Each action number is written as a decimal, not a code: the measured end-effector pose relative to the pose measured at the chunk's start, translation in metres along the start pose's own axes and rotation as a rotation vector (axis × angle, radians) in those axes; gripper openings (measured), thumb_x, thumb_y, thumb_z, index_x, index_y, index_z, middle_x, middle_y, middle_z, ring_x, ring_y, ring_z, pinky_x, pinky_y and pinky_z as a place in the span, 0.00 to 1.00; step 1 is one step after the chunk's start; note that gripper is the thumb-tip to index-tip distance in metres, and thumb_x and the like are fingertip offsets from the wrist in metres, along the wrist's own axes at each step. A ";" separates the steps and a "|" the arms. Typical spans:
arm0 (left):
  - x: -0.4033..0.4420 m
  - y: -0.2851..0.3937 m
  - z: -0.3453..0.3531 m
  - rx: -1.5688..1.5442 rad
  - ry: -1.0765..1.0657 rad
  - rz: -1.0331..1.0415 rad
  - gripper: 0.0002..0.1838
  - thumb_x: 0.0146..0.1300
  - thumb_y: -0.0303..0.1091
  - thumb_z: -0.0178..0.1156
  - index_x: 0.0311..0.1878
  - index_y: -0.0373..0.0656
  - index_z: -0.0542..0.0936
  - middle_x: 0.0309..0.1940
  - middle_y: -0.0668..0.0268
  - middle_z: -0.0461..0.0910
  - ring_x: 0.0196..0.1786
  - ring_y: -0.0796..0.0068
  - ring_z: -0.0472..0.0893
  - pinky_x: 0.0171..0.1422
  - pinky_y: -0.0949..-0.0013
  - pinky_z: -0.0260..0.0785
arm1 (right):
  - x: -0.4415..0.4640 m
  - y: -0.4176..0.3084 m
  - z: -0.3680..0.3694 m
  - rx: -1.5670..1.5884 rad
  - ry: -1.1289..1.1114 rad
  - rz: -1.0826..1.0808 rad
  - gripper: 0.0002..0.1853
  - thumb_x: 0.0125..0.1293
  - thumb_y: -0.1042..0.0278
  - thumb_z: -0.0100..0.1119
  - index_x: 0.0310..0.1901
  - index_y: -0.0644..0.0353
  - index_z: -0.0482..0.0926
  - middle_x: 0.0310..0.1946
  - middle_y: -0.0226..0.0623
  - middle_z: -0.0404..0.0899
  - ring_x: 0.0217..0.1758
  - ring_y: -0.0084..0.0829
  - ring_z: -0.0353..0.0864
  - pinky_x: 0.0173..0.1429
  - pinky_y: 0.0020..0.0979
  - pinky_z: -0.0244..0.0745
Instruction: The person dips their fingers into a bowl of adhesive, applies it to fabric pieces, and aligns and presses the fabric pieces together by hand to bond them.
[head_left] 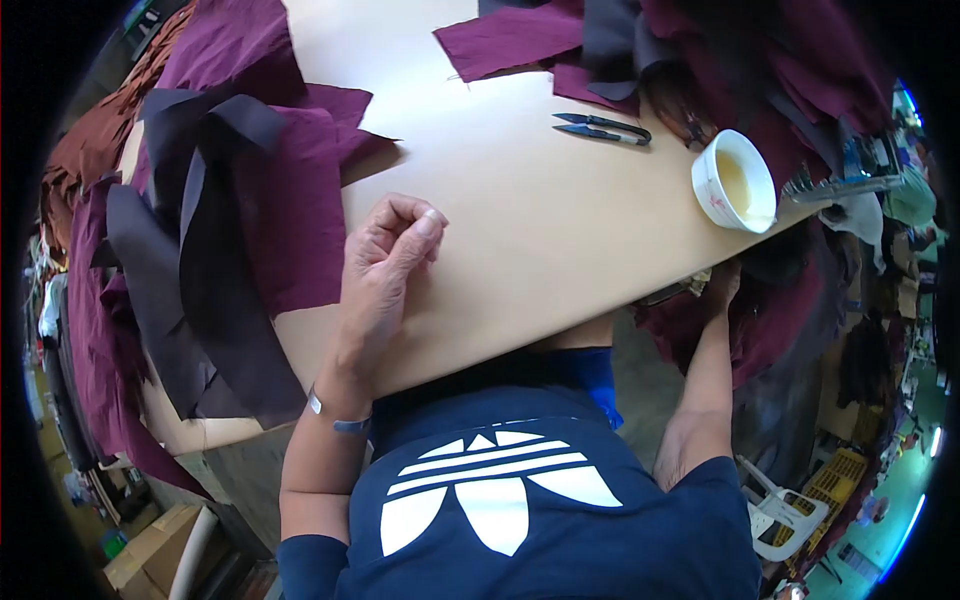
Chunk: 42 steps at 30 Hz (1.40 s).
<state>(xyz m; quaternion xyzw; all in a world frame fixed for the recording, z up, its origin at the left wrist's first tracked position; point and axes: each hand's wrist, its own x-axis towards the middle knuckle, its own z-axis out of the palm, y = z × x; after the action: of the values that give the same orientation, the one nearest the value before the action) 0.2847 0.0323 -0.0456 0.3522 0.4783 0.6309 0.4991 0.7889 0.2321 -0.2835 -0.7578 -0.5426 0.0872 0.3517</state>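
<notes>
My left hand is over the tan tabletop, its fingers curled in and the thumb laid against them; no object shows in it. Just left of it lie maroon cloth pieces and dark grey cloth strips. My right hand reaches down past the table's near edge on the right, beside a hanging heap of maroon cloth. Its fingers are mostly hidden in shadow and by the edge, so whether it grips anything does not show. Thread snips lie farther back on the table.
A white bowl with yellowish liquid stands near the table's right edge, by a metal-and-clear device. More maroon and dark cloth covers the far side. Down right are a white plastic chair and a yellow crate.
</notes>
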 end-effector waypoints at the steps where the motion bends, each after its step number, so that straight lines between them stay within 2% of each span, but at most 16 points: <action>1: 0.000 0.001 0.000 0.011 0.002 -0.014 0.06 0.65 0.33 0.55 0.37 0.41 0.74 0.28 0.73 0.71 0.30 0.87 0.67 0.34 0.82 0.59 | -0.001 -0.013 -0.005 -0.086 -0.027 0.025 0.20 0.56 0.59 0.59 0.50 0.56 0.74 0.43 0.40 0.79 0.47 0.42 0.77 0.52 0.42 0.69; 3: 0.000 0.001 0.000 0.011 -0.002 -0.027 0.06 0.65 0.34 0.55 0.37 0.42 0.74 0.28 0.74 0.71 0.30 0.87 0.68 0.34 0.83 0.59 | -0.006 -0.032 -0.013 -0.262 -0.081 0.074 0.23 0.56 0.54 0.59 0.52 0.54 0.73 0.47 0.39 0.77 0.52 0.45 0.74 0.55 0.47 0.67; 6: 0.000 0.003 0.001 0.027 -0.011 -0.039 0.07 0.64 0.35 0.56 0.36 0.42 0.74 0.28 0.74 0.72 0.30 0.88 0.68 0.33 0.84 0.59 | -0.017 -0.032 -0.007 -0.571 0.098 -0.037 0.29 0.53 0.51 0.61 0.56 0.53 0.68 0.55 0.38 0.71 0.60 0.46 0.66 0.57 0.54 0.62; 7: 0.000 0.002 0.001 0.017 -0.024 -0.041 0.08 0.64 0.36 0.56 0.36 0.42 0.74 0.27 0.74 0.72 0.29 0.89 0.68 0.32 0.84 0.59 | -0.019 -0.035 -0.009 -0.512 0.027 0.022 0.32 0.53 0.50 0.61 0.58 0.52 0.65 0.57 0.38 0.65 0.64 0.46 0.59 0.58 0.59 0.57; 10: -0.001 0.002 0.002 -0.001 -0.057 -0.028 0.08 0.64 0.37 0.56 0.36 0.42 0.74 0.27 0.74 0.72 0.29 0.89 0.68 0.33 0.84 0.60 | -0.023 -0.045 -0.008 -0.545 0.065 0.065 0.29 0.54 0.50 0.59 0.56 0.53 0.66 0.54 0.38 0.68 0.61 0.45 0.62 0.57 0.56 0.59; 13: -0.003 0.004 0.002 -0.005 -0.059 -0.029 0.08 0.64 0.36 0.56 0.37 0.42 0.74 0.27 0.75 0.71 0.29 0.89 0.68 0.33 0.83 0.60 | -0.023 -0.034 -0.004 -0.664 0.049 -0.124 0.28 0.56 0.50 0.56 0.56 0.53 0.66 0.54 0.38 0.67 0.60 0.44 0.63 0.55 0.54 0.60; 16: -0.004 0.005 0.002 0.019 -0.054 -0.032 0.08 0.64 0.36 0.56 0.37 0.42 0.74 0.27 0.75 0.71 0.29 0.88 0.69 0.33 0.83 0.60 | -0.025 -0.031 0.001 -0.720 0.076 -0.220 0.26 0.57 0.52 0.53 0.56 0.54 0.66 0.54 0.38 0.67 0.58 0.42 0.64 0.53 0.51 0.61; 19: -0.005 0.005 0.002 0.040 -0.049 -0.019 0.08 0.64 0.36 0.56 0.36 0.42 0.74 0.27 0.74 0.72 0.29 0.88 0.69 0.33 0.83 0.60 | -0.038 -0.052 -0.002 -0.696 0.107 -0.121 0.23 0.58 0.54 0.52 0.54 0.54 0.68 0.53 0.37 0.69 0.57 0.42 0.66 0.52 0.50 0.60; 22: -0.005 0.005 0.002 0.058 -0.055 -0.010 0.08 0.64 0.36 0.56 0.36 0.42 0.74 0.26 0.74 0.72 0.29 0.88 0.69 0.32 0.83 0.61 | -0.036 -0.034 0.004 -0.572 0.115 -0.299 0.20 0.58 0.56 0.51 0.52 0.52 0.71 0.50 0.34 0.72 0.55 0.40 0.67 0.54 0.49 0.58; 25: -0.005 0.005 0.003 0.061 -0.067 -0.012 0.07 0.64 0.35 0.56 0.35 0.42 0.75 0.26 0.74 0.72 0.29 0.88 0.69 0.32 0.83 0.61 | -0.034 -0.037 0.003 -0.736 -0.033 -0.290 0.19 0.57 0.56 0.51 0.51 0.49 0.73 0.50 0.33 0.74 0.56 0.37 0.67 0.54 0.47 0.57; 28: -0.006 0.006 0.004 0.070 -0.063 -0.020 0.07 0.64 0.35 0.56 0.35 0.41 0.74 0.26 0.74 0.72 0.29 0.88 0.69 0.32 0.82 0.61 | -0.030 -0.033 0.004 -0.660 0.032 -0.389 0.19 0.58 0.57 0.50 0.51 0.48 0.74 0.53 0.31 0.73 0.58 0.34 0.67 0.54 0.47 0.56; 31: -0.006 0.005 0.004 0.076 -0.076 -0.009 0.07 0.63 0.35 0.56 0.35 0.41 0.75 0.26 0.74 0.72 0.29 0.88 0.69 0.32 0.83 0.61 | -0.031 -0.044 -0.001 -0.767 -0.062 -0.371 0.18 0.59 0.59 0.49 0.51 0.48 0.74 0.55 0.29 0.72 0.59 0.34 0.66 0.54 0.48 0.55; 34: -0.006 0.005 0.005 0.081 -0.087 -0.011 0.07 0.63 0.35 0.57 0.35 0.41 0.75 0.26 0.74 0.72 0.29 0.88 0.69 0.32 0.83 0.61 | -0.022 -0.014 0.008 -0.809 -0.004 -0.445 0.17 0.59 0.59 0.49 0.50 0.48 0.75 0.55 0.26 0.72 0.59 0.33 0.66 0.54 0.49 0.55; 35: -0.006 0.005 0.005 0.090 -0.094 -0.017 0.07 0.64 0.34 0.56 0.35 0.41 0.74 0.26 0.73 0.71 0.29 0.88 0.68 0.32 0.82 0.60 | -0.021 -0.009 0.008 -0.848 -0.051 -0.413 0.18 0.59 0.58 0.49 0.50 0.48 0.75 0.55 0.27 0.72 0.59 0.33 0.66 0.54 0.49 0.54; 40: -0.006 0.007 0.006 0.087 -0.096 -0.032 0.07 0.63 0.35 0.58 0.34 0.41 0.75 0.25 0.74 0.71 0.29 0.88 0.68 0.33 0.83 0.61 | -0.043 -0.053 -0.008 -0.986 -0.186 -0.326 0.22 0.55 0.56 0.54 0.53 0.50 0.74 0.52 0.32 0.75 0.58 0.35 0.66 0.58 0.50 0.53; 42: -0.007 0.007 0.007 0.111 -0.092 -0.008 0.07 0.62 0.35 0.59 0.34 0.41 0.75 0.25 0.74 0.71 0.29 0.88 0.68 0.33 0.83 0.61 | -0.052 -0.052 -0.009 -0.822 -0.053 -0.389 0.24 0.53 0.55 0.58 0.54 0.50 0.73 0.52 0.34 0.75 0.58 0.37 0.67 0.59 0.51 0.53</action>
<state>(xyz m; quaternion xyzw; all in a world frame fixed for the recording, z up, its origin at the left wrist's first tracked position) 0.2906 0.0273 -0.0371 0.4064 0.4905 0.5844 0.5027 0.7338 0.1906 -0.2570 -0.7159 -0.6733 -0.1839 0.0179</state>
